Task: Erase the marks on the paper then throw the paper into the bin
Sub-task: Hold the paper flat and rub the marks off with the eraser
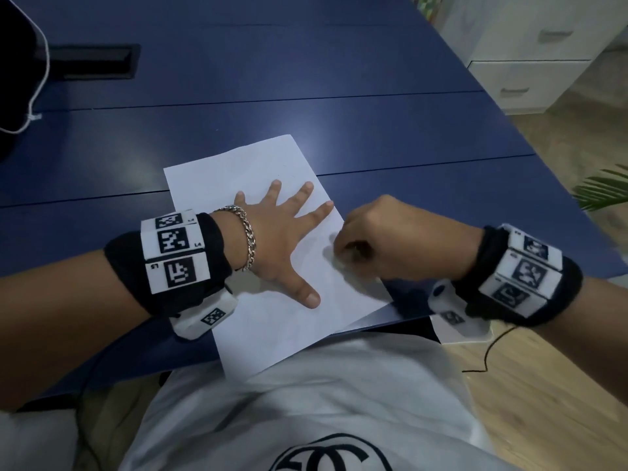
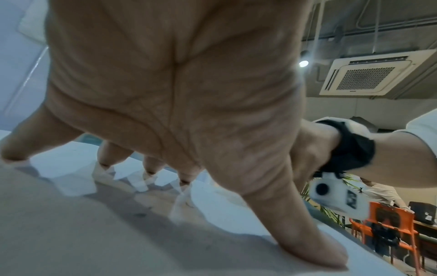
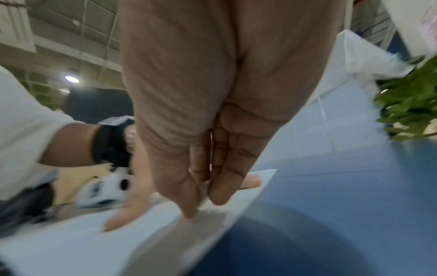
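Note:
A white sheet of paper [image 1: 238, 171] lies tilted on the blue table [image 1: 373, 130], its near corner hanging over the table edge above my lap. My left hand [image 1: 289, 239] presses it flat with the fingers spread wide; the left wrist view shows the fingertips [image 2: 331, 255] on the paper [image 2: 71, 233]. My right hand [image 1: 343, 256] is curled at the sheet's right edge, thumb and fingers pinching a small pale eraser [image 3: 204, 196] against the paper [image 3: 94, 242]. I make out no marks on the sheet. No bin shows clearly.
A black cable hatch [image 1: 98, 61] is set into the table at the back left, with a dark object [image 1: 17, 62] beside it. White drawers [image 1: 530, 62] and a green plant [image 1: 601, 188] stand right of the table. Something white and bag-like [image 3: 361, 56] shows beside the plant.

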The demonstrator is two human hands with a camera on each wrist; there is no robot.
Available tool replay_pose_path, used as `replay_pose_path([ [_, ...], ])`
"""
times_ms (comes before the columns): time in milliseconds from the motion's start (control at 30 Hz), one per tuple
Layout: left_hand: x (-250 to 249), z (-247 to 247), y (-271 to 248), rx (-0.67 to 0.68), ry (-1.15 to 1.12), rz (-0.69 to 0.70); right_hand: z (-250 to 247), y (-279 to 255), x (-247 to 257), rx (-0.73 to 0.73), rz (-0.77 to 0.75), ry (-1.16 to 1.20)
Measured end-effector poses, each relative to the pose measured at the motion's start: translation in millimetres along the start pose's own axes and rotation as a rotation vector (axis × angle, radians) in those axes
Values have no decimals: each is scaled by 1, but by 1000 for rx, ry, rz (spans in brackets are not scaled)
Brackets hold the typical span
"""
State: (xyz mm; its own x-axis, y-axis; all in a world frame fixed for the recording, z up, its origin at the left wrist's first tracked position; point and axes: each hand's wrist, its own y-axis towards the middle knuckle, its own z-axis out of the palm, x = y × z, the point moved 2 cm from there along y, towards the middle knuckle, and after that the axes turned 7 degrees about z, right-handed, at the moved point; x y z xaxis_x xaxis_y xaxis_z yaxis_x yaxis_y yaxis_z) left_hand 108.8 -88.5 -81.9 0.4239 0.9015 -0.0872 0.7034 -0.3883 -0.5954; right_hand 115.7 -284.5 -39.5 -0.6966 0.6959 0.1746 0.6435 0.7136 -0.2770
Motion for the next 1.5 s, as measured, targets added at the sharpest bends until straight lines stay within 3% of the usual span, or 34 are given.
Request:
replay_pose_path([
  [133,1,1,1,1,0,-8,-2,6,-9,-90,69,-13],
  [267,1,1,2,-1,-1,-14,6,-2,11,4,-8,-9],
  [433,1,1,2,-1,-11,-16,-1,4,0,-92,72,-6],
  [533,0,0,1,-3,-7,-19,9,-3,23,-36,-7,5],
  [700,1,1,-1,-16,-9,-16,1,5,-6,-79,100,32],
  [900,6,5,-9,-55,-2,-46,-1,6,-6,-75,117,58],
  [1167,6,4,-7,-33,-72,-56,-14,36,4,-78,50,-6],
  [1367,5,4,-4,-32,-50,-66,-4,20,15,91,-24,45],
  [1500,5,4,-4,-24,-41,-68,-15,39,-3,-85,61,21],
])
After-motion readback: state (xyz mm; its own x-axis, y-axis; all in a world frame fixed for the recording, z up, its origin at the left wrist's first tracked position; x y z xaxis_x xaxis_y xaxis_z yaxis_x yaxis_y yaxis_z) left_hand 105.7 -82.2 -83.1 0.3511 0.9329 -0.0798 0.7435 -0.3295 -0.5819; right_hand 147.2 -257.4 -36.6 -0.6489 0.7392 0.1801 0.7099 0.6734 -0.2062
